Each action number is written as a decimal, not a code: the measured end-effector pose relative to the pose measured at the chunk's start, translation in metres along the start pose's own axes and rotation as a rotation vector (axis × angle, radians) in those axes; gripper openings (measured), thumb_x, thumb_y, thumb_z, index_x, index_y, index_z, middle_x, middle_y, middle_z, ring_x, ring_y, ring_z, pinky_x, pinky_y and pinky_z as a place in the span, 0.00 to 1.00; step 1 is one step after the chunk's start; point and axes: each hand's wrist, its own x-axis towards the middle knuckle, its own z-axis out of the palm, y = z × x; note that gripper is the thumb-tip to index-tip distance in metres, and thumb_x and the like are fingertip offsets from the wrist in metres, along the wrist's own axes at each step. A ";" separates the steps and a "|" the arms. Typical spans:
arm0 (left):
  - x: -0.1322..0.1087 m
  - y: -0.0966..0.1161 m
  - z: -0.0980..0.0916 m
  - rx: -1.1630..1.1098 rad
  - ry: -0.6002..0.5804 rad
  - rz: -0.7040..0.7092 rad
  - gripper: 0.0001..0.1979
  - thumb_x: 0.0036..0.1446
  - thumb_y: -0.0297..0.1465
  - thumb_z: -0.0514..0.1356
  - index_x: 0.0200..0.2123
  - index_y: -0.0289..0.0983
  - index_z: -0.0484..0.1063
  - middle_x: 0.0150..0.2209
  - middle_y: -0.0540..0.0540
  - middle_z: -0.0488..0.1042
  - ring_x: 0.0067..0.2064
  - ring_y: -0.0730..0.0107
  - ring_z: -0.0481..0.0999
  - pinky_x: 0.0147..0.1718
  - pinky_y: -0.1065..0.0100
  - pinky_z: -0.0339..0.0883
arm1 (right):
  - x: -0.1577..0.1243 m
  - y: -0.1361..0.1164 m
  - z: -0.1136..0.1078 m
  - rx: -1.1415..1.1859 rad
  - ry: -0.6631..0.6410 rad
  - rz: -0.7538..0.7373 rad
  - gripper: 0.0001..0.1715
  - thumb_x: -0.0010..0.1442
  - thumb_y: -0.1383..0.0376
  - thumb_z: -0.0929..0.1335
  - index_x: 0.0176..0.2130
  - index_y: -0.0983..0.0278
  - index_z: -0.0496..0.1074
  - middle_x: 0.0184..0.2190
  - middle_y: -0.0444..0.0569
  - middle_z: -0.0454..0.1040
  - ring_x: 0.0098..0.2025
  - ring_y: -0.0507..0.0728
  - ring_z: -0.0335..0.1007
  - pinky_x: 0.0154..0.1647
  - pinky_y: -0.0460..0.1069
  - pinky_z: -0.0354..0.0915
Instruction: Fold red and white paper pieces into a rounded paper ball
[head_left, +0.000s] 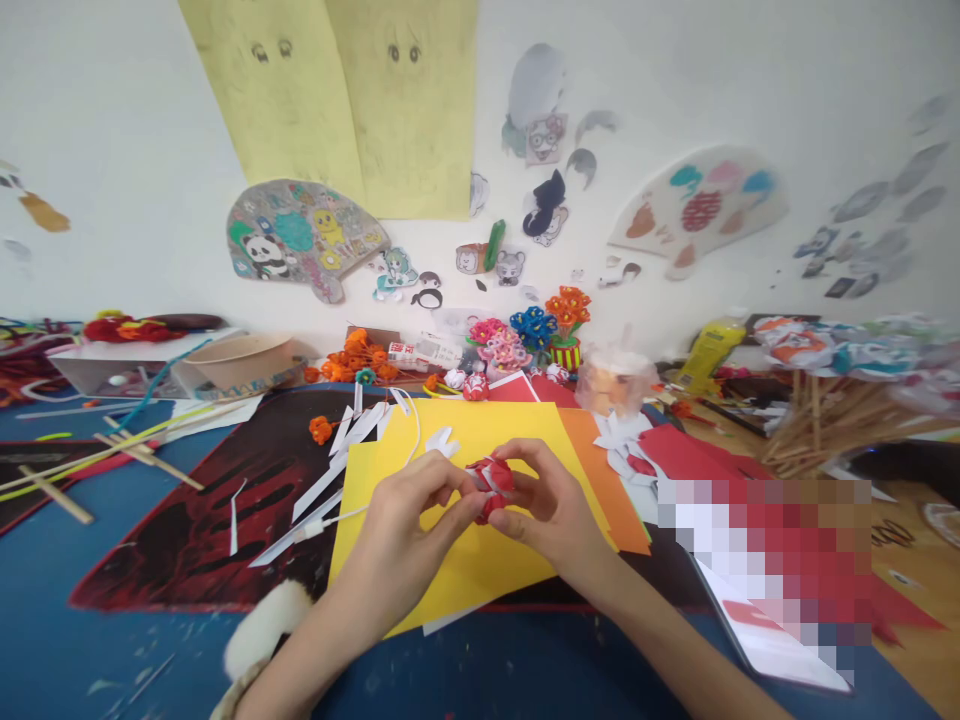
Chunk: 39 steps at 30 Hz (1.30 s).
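A small red-and-white folded paper ball (492, 482) is held up between both hands, over the yellow paper sheets (450, 425). From its left side, my left hand (412, 520) pinches it with thumb and forefinger. Curved around its right side are the fingers of my right hand (546, 505), with the thumb at its lower edge. The fingers cover part of the ball. Behind the hands, a white folded paper piece (442, 441) lies on the yellow sheets. A similar red-and-white paper ball (476, 386) sits farther back.
White paper strips (330, 480) and a white cable (352, 514) lie at left. Orange paper (585, 440), red paper (679, 465) and a tablet-like device (787, 660) are at right. Craft flowers (532, 330), a cardboard bowl (240, 362) and a yellow bottle (712, 350) line the back.
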 end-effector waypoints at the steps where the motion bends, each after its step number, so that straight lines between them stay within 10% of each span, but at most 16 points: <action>1: 0.000 0.000 0.000 -0.011 -0.006 -0.004 0.11 0.60 0.34 0.58 0.26 0.38 0.71 0.26 0.50 0.71 0.28 0.72 0.64 0.27 0.71 0.55 | 0.000 0.000 0.000 0.009 0.001 0.007 0.26 0.51 0.60 0.77 0.45 0.55 0.65 0.42 0.44 0.70 0.42 0.54 0.73 0.39 0.48 0.72; 11: 0.006 0.008 -0.011 -0.002 -0.063 -0.095 0.10 0.57 0.37 0.60 0.28 0.38 0.76 0.24 0.51 0.71 0.24 0.74 0.60 0.23 0.71 0.53 | 0.001 -0.006 0.001 0.063 0.032 0.001 0.24 0.51 0.59 0.77 0.44 0.55 0.66 0.46 0.46 0.67 0.44 0.56 0.72 0.38 0.49 0.75; 23: -0.009 -0.002 0.008 0.379 0.249 0.283 0.06 0.59 0.29 0.58 0.30 0.40 0.72 0.27 0.51 0.72 0.28 0.72 0.68 0.28 0.69 0.59 | 0.002 -0.010 0.004 0.130 0.047 0.112 0.24 0.50 0.61 0.78 0.45 0.56 0.70 0.48 0.46 0.69 0.43 0.56 0.74 0.41 0.50 0.74; 39: -0.005 -0.001 0.009 0.321 0.089 0.195 0.05 0.59 0.28 0.59 0.34 0.39 0.76 0.29 0.49 0.74 0.30 0.71 0.73 0.29 0.70 0.64 | 0.001 -0.011 0.007 0.227 0.081 0.292 0.28 0.50 0.55 0.77 0.49 0.59 0.72 0.44 0.52 0.79 0.46 0.61 0.77 0.54 0.60 0.69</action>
